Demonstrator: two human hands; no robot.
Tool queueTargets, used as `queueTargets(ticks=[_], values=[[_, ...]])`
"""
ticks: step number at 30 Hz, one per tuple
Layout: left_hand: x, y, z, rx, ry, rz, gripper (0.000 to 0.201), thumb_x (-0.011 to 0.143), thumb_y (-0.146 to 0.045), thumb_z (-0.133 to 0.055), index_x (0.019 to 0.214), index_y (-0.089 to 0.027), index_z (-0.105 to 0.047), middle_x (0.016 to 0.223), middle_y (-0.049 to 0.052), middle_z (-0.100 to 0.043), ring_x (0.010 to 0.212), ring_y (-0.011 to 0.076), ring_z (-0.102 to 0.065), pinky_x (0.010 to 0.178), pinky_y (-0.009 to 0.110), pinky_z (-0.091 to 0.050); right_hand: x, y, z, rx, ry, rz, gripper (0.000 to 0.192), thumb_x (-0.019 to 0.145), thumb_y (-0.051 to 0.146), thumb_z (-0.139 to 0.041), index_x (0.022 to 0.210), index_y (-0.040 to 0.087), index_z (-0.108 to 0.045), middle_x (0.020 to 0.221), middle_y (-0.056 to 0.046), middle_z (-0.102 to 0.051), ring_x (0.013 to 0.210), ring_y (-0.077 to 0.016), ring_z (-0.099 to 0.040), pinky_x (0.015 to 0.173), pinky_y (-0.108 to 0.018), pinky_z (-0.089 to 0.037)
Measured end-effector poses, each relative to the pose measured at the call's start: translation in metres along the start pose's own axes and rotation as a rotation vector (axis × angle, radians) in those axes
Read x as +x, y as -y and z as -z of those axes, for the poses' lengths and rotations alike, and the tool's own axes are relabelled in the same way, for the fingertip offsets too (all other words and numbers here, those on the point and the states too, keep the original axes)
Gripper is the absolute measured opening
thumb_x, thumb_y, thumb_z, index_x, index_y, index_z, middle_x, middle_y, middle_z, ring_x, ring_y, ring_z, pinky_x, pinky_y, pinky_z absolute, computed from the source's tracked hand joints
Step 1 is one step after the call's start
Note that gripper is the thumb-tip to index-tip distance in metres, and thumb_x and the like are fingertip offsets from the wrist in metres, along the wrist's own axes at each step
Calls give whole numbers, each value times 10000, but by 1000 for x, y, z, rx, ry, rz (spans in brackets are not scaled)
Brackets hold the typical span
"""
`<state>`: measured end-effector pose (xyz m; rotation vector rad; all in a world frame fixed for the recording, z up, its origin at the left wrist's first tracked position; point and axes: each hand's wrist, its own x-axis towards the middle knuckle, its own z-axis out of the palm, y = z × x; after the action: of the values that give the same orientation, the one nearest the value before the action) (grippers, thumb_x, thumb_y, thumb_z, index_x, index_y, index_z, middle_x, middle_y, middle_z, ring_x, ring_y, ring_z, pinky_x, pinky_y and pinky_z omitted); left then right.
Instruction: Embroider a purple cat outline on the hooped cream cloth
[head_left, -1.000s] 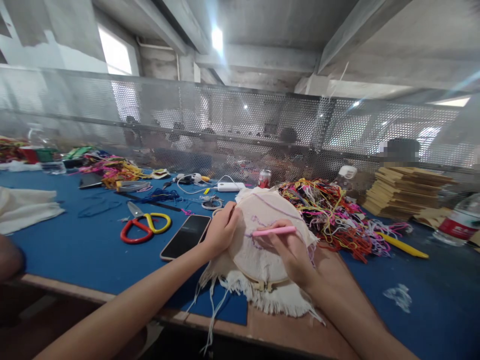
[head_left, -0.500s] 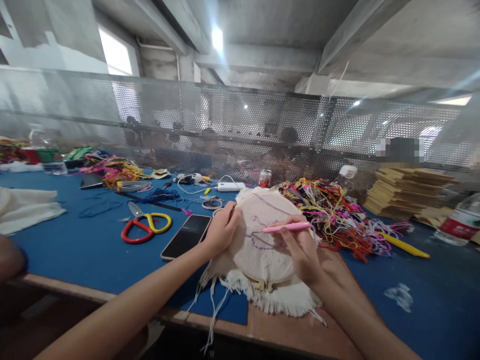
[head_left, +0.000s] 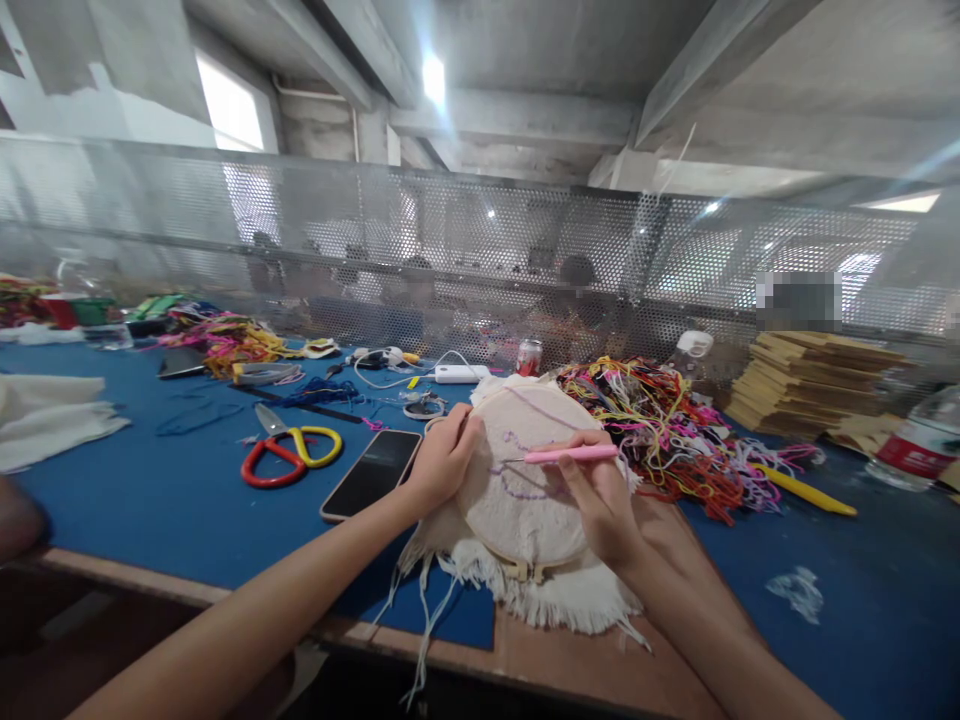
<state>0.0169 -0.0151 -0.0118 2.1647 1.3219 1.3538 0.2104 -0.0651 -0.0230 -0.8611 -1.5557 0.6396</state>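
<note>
White cloth (head_left: 525,540) is stretched in a round embroidery hoop (head_left: 501,562), its frayed edge hanging over the table's front. My left hand (head_left: 446,455) grips the hoop's left rim, some of its fingers hidden behind it. In my right hand (head_left: 600,490) is a pink punch needle (head_left: 574,454), held like a pen with its metal tip pointing left at the cloth. A curved line of purple yarn (head_left: 525,494) marks the fabric, and a loose purple strand crosses its upper part. Whether the tip pierces the cloth I cannot tell.
Red-and-yellow scissors (head_left: 291,450) and a phone (head_left: 373,475) lie left of the hoop. A tangled yarn heap (head_left: 660,420), a yellow tool (head_left: 806,490) and a bottle (head_left: 915,440) are on the right. Behind stand a can (head_left: 529,358) and a perforated metal screen (head_left: 450,240).
The pink punch needle has shifted very slightly left in my right hand, its tip staying near the purple line. My left hand keeps its place on the hoop.
</note>
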Motion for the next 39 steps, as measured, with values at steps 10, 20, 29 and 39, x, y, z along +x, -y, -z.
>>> queueTargets(ticks=[10, 20, 29, 39], values=[[1, 1, 0, 15, 5, -6, 263, 903, -345, -293, 839, -180, -487, 691, -4, -522, 641, 139, -464, 614, 250, -325, 0, -3, 1, -62, -15, 74, 240, 872, 405, -453, 919, 214, -590, 991, -82, -613, 965, -198, -573, 819, -377, -472], [-1, 1, -1, 51, 6, 11, 255, 903, -348, -271, 820, -192, -455, 664, -9, -500, 624, 146, -466, 598, 248, -321, 3, -8, -1, -183, 35, 102, 223, 874, 377, -454, 927, 193, -569, 945, -71, -585, 767, -149, -593, 641, -275, -518], [-2, 4, -2, 71, 13, 7, 271, 898, -356, -257, 869, -187, -468, 702, 12, -529, 644, 164, -492, 610, 258, -338, 4, -10, -6, -264, 40, 223, 210, 875, 345, -476, 948, 217, -626, 918, -47, -610, 904, -183, -582, 780, -340, -486], [-2, 10, -3, -14, 17, 25, 284, 894, -360, -289, 892, -173, -503, 724, 10, -550, 673, 156, -490, 644, 263, -362, 17, 7, -11, -482, 176, 222, 171, 870, 352, -482, 876, 241, -611, 907, -27, -635, 869, -173, -591, 742, -293, -459]])
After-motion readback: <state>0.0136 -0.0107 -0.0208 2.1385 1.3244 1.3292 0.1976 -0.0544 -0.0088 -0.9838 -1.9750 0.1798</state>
